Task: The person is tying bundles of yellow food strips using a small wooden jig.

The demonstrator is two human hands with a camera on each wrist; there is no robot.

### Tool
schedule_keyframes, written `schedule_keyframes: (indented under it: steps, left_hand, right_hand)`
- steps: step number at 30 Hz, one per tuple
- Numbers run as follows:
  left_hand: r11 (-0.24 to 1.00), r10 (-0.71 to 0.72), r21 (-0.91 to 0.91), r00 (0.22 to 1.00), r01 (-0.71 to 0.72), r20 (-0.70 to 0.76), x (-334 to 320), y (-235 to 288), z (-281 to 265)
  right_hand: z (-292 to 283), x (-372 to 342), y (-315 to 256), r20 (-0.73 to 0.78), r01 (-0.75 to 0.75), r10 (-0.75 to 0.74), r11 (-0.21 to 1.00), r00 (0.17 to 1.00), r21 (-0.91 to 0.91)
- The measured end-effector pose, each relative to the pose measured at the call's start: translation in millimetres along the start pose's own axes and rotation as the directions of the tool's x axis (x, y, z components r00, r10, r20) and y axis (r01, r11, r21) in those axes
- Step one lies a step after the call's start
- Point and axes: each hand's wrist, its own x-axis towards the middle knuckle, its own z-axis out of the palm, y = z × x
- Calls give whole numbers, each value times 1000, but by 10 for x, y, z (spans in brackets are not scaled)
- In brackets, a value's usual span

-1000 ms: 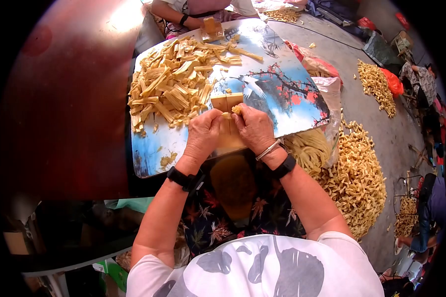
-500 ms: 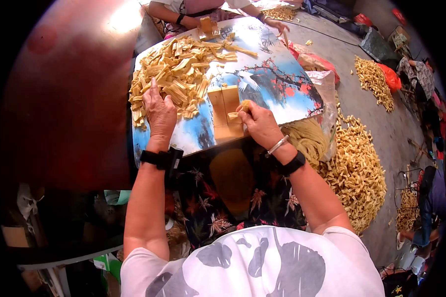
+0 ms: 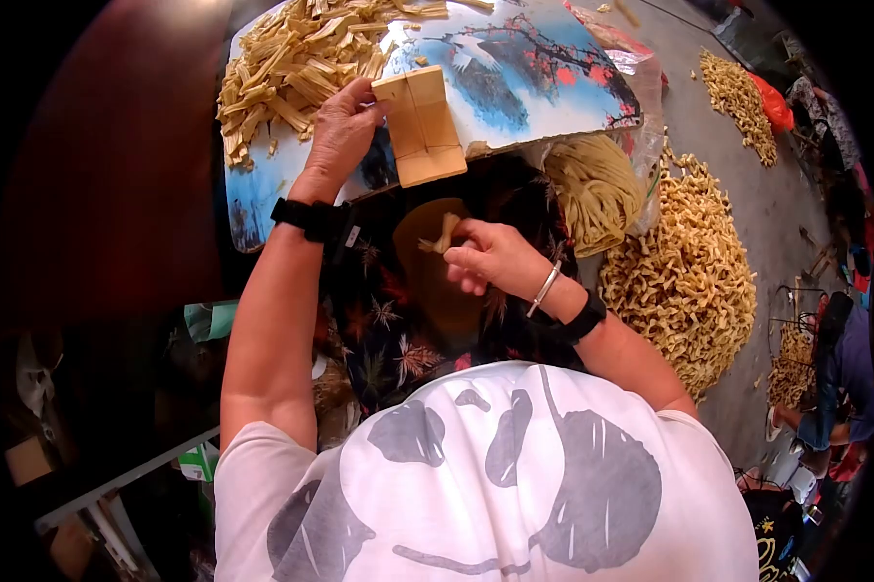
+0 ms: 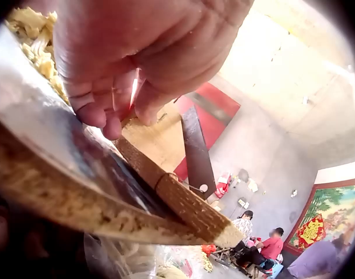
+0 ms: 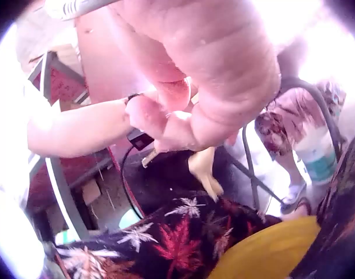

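Note:
My left hand [image 3: 342,133] grips the upper left corner of a wooden jig [image 3: 422,121], two joined boards with a dark line along the middle, at the table's front edge. Its thumb and fingertips lie at the wood's edge in the left wrist view. A heap of flat yellow strips [image 3: 296,63] lies just beyond this hand on the picture-printed tabletop [image 3: 543,87]. Over the lap, my right hand [image 3: 500,257] pinches a short, knotted-looking yellow strip [image 3: 444,236] between thumb and forefinger; its flared end [image 5: 205,174] hangs below the fingers in the right wrist view.
A large pile of small yellow knotted pieces [image 3: 684,281] lies on the floor at right. Beside the table, a bundle of long pale strips [image 3: 597,194] sits in clear plastic. A dull yellow round thing [image 5: 264,250] is on the lap. A dark red surface [image 3: 117,175] stands at left.
My left hand has gone from the strip heap to the jig's corner. The right hand has drawn back from the jig to above the lap with the yellow piece. The head view has shifted.

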Motion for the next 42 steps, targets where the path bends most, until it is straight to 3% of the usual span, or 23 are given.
schedule_keyframes:
  steps: [3,5,9,11,15,16,19,20,23,24,27,30,33,36,39,42]
  left_hand:
    - [1000,-18,3,998,18,-62,-283,52,-60]
    - [1000,9,6,994,-9,-110,-405,-39,-106]
    - [979,30,-200,997,-44,-73,-560,-25,-71]
    - [971,42,-232,998,-53,-51,-583,-116,-85]
    - [976,-14,-220,998,0,-66,-633,-86,-76]
    - [977,-28,-215,996,10,-82,-645,-70,-71]
    - [981,-39,-195,993,17,-107,-669,-40,-67]
    - [982,-38,-187,993,17,-110,-674,-29,-64]
    - [987,-61,-153,989,40,-133,-685,0,-41]
    - [988,-60,-148,989,40,-134,-692,25,-30]
    - [992,-50,-123,989,33,-141,-685,98,-1]
    - [996,-42,-86,986,29,-163,-685,121,26]
    - [998,-36,-65,986,25,-165,-690,137,28]
    - [999,-32,-41,987,26,-160,-697,73,-17]
    - [999,-18,-40,984,11,-177,-704,69,0]
    - [1000,-3,-31,986,-2,-165,-692,15,-15]
  right_hand:
    - [-52,-221,-83,-261,54,-130,958,956,-280]
    - [-242,-322,79,-362,182,-321,912,875,-367]
    - [-878,-561,530,-624,70,-326,914,710,-399]
    - [-1274,-597,1048,-707,-74,-321,882,630,-466]
    - [-1603,-447,1886,-738,-220,-453,758,500,-614]
    - [-1610,-403,1847,-742,-249,-424,756,518,-606]
    - [-1710,-67,1802,-709,-185,-596,701,377,-688]
    - [-1752,31,1771,-666,-249,-649,621,368,-743]
    - [-1747,229,1598,-655,-295,-644,586,396,-755]
    - [-1767,289,1614,-688,-387,-577,569,440,-725]
    - [-1866,288,1642,-651,-336,-634,558,417,-759]
    - [-1910,131,1645,-699,-322,-479,648,531,-690]
    - [-1826,59,1647,-745,-299,-389,739,542,-604]
    - [-1753,30,1650,-675,-238,-342,754,654,-612]
    - [-1745,34,1781,-671,-178,-419,754,612,-632]
    - [-1666,141,2018,-627,-123,-165,913,762,-390]
